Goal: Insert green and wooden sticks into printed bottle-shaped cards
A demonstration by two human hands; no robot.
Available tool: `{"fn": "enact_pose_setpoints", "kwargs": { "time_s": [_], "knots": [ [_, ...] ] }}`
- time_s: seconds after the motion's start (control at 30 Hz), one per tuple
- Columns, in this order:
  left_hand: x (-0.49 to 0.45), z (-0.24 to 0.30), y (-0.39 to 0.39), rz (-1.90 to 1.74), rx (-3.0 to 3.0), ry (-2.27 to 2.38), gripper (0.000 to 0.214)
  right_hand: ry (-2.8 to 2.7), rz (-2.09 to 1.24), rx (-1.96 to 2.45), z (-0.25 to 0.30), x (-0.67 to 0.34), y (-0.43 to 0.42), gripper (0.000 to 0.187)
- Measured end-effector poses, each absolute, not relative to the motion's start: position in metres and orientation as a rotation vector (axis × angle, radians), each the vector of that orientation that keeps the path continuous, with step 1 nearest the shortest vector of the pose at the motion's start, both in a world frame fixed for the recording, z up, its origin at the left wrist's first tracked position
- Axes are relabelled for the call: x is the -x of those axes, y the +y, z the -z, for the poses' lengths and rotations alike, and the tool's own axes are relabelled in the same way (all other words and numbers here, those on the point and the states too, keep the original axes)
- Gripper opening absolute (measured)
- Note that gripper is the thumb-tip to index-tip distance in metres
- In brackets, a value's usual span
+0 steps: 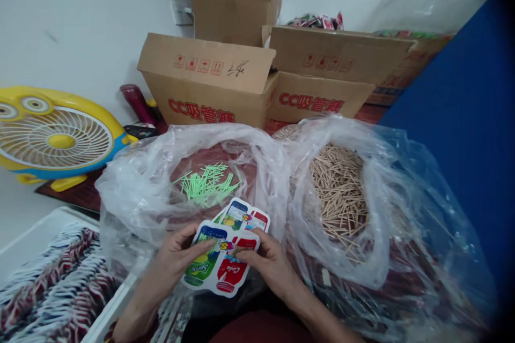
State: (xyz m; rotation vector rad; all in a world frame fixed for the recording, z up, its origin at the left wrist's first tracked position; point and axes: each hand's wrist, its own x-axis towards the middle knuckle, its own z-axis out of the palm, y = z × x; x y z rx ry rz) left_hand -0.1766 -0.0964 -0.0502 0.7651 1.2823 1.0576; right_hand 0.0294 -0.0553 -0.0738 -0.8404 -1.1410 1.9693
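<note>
My left hand grips the left edge of a printed candy packet, its thumb lying across the front. On the packet are a green Sprite bottle picture and a red Cola one. With its thumb over the Cola side, my right hand pinches the same packet from the right. A second, similar packet sticks out behind the first; which fingers bear it is hidden. Just beyond lie thin green sticks inside an opened clear plastic bag.
Brown sticks fill another opened plastic bag at right. A white bin of stacked packets stands lower left, below a yellow fan. Cardboard boxes line the back; a blue panel borders the right.
</note>
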Motion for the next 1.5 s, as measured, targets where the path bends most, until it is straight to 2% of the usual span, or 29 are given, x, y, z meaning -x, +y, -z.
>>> {"fn": "enact_pose_setpoints", "kwargs": {
  "time_s": [0.17, 0.3, 0.5, 0.63, 0.87, 1.1, 1.2, 1.37, 1.5],
  "knots": [
    [0.136, 0.044, -0.079, -1.073, -0.904, 1.264, 0.026, -1.051, -1.830, 0.961, 0.055, -0.068, -0.047, 0.019],
    [0.101, 0.043, -0.065, -0.952, -1.205, 1.256, 0.026, -0.971, -1.573, 1.132, 0.038, -0.129, -0.040, 0.025],
    [0.083, 0.044, -0.056, -0.895, -1.265, 1.279, 0.031, -0.722, -0.867, 1.276, 0.030, -0.256, -0.032, 0.037],
    [0.082, 0.042, -0.055, -0.884, -1.235, 1.322, 0.031, -0.614, -0.488, 1.332, 0.049, -0.326, -0.025, 0.039],
    [0.080, 0.048, -0.054, -0.859, -1.349, 1.320, 0.029, -0.517, -0.468, 1.376, 0.107, -0.368, -0.009, 0.043],
    [0.095, 0.055, -0.054, -0.882, -1.197, 1.417, 0.035, -0.559, -0.442, 1.271, 0.089, -0.366, 0.002, 0.041],
    [0.101, 0.061, -0.054, -0.875, -1.209, 1.435, 0.037, -0.559, -0.471, 1.376, 0.097, -0.365, 0.003, 0.041],
    [0.121, 0.083, -0.058, -0.928, -1.331, 1.612, 0.037, -0.591, -0.337, 1.678, 0.122, -0.370, -0.007, 0.050],
    [0.147, 0.098, -0.064, -0.903, -1.436, 1.861, 0.039, -0.700, -0.198, 1.692, 0.119, -0.365, -0.022, 0.059]
  ]
}}
